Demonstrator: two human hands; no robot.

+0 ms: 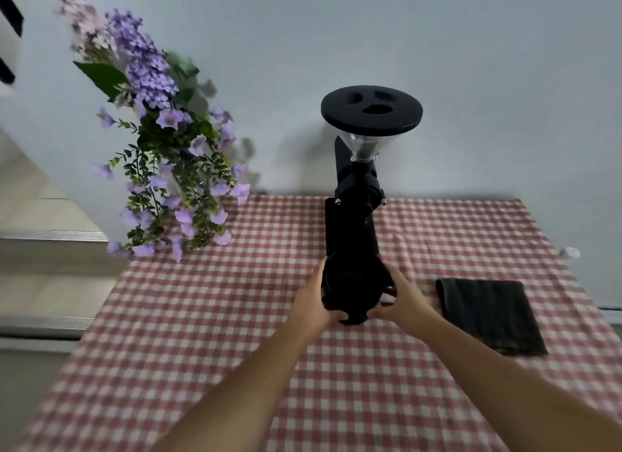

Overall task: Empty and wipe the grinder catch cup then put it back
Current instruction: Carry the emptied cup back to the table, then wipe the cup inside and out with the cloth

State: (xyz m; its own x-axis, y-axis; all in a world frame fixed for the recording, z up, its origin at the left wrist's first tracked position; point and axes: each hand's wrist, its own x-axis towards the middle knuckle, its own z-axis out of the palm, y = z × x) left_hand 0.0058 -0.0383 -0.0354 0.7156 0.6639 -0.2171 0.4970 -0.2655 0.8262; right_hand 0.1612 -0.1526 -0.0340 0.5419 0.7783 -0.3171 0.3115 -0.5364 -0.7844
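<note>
Cup: round black catch cup (353, 291) at the tall black grinder's (353, 216) base, between both palms
Grip: left hand (314, 300) and right hand (402, 295) clasp its sides

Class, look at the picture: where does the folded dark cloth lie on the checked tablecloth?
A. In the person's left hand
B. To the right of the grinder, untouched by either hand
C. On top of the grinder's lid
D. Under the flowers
B: the folded dark cloth lies flat to the right of the grinder, while the left hand and right hand both clasp the black catch cup.
</note>
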